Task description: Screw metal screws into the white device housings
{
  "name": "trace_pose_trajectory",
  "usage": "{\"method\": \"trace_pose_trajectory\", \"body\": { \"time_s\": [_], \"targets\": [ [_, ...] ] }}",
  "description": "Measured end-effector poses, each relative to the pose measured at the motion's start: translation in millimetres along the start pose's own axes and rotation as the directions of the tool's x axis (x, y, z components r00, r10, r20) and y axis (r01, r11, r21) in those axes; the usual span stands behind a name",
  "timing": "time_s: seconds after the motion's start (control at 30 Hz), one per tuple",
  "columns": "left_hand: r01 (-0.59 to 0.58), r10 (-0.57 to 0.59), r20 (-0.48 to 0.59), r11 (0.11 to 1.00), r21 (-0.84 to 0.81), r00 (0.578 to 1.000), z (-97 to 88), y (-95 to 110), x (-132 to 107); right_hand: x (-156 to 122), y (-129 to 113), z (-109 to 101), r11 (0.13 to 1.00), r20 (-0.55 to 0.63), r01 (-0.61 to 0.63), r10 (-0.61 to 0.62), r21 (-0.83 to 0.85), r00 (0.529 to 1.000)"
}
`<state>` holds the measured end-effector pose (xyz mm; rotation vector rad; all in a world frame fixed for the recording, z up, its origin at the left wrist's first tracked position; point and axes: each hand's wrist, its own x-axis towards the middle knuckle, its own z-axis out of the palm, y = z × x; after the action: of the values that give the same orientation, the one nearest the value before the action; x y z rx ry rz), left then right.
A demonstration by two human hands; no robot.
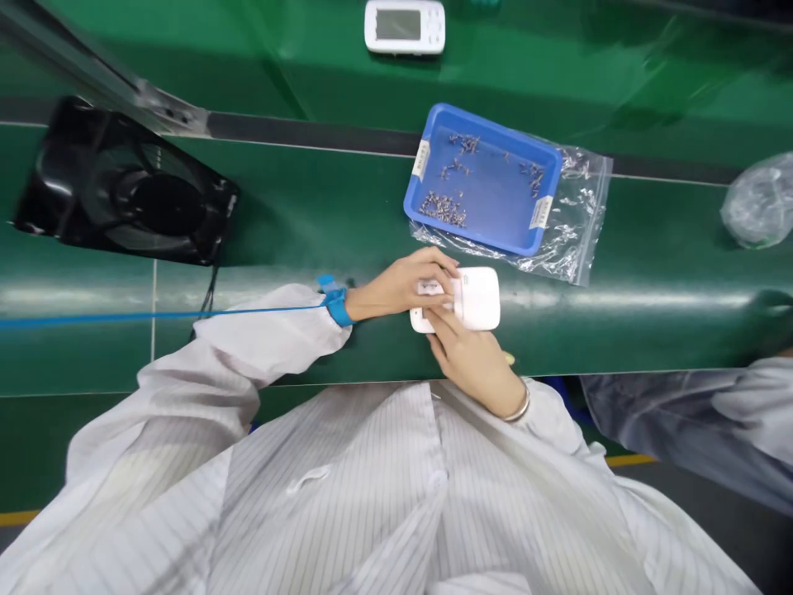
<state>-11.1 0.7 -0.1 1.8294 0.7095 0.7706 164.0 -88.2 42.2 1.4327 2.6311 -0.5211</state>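
A white, rounded handheld device [481,297] lies on the green bench close to its front edge, its screen not showing. My left hand [416,283], with a blue wrist strap [337,307] behind it, reaches in from the left. Its fingers are bent over the device's left half and hold it. From below, my right hand [476,364] meets it, fingers closed on the same half near the left fingertips. The fingers cover much of that half, so any small part beneath them is hidden. A bangle circles my right wrist.
A blue tray [489,223] of small screws sits on a clear plastic bag [586,215] beyond my hands. Another white device [405,26] with a screen stands at the back. A black fan [154,194] is at left, a wrapped bundle [761,201] at right. Someone's sleeve [752,405] shows lower right.
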Motion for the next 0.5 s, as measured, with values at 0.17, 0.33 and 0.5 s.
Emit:
{"method": "trace_pose_trajectory", "body": {
  "time_s": [0.17,0.33,0.5],
  "targets": [
    [-0.011,0.015,-0.029,0.991,0.133,0.999,-5.7,-5,-6,5,13,11,0.999,-0.071,-0.007,0.009,0.035,0.997],
    [0.082,-0.062,-0.096,0.973,0.214,0.993,-1.6,-4,-5,3,12,16,0.998,-0.088,0.029,-0.024,0.052,0.996],
    [0.074,-0.049,-0.129,0.978,0.195,0.990,-2.5,0,-4,1,9,18,0.999,-0.071,0.044,-0.042,0.031,0.997]
  ]
}}
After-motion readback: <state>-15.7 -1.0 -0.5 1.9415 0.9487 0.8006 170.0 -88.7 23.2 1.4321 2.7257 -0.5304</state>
